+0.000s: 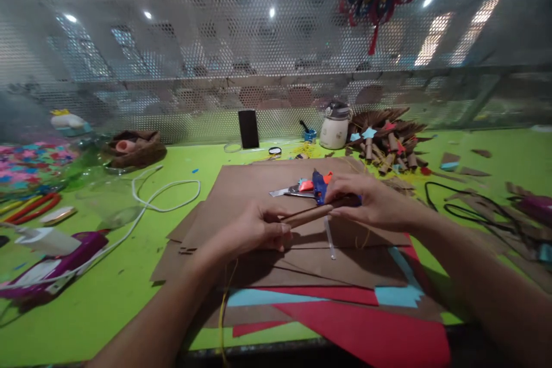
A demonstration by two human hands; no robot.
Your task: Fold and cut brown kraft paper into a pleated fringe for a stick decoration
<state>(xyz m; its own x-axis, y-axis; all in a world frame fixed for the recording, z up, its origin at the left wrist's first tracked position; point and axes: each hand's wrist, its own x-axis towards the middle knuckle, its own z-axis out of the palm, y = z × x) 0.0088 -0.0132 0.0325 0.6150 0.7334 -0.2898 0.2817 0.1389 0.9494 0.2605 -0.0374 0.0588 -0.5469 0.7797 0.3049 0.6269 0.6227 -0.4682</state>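
Observation:
My left hand (261, 227) pinches the left end of a narrow strip of brown cardboard (305, 217), which looks folded or rolled. At the strip's other end, the fingers of my right hand (362, 198) are closed on it. Both hands hold it just above a stack of brown cardboard sheets (241, 184). Right behind the strip lies a blue glue gun (319, 185), partly hidden by my right hand. Beside it is a utility knife (293, 191) with its blade out. A thin whitish stick (330, 238) rests on the cardboard under the strip.
Red paper (366, 328) and light blue paper (276, 298) stick out at the front edge. On the left are a purple power strip (81, 247), a white cable (146, 204) and scissors (38, 207). A bottle (334, 126) and small cardboard rolls (392, 144) stand at the back.

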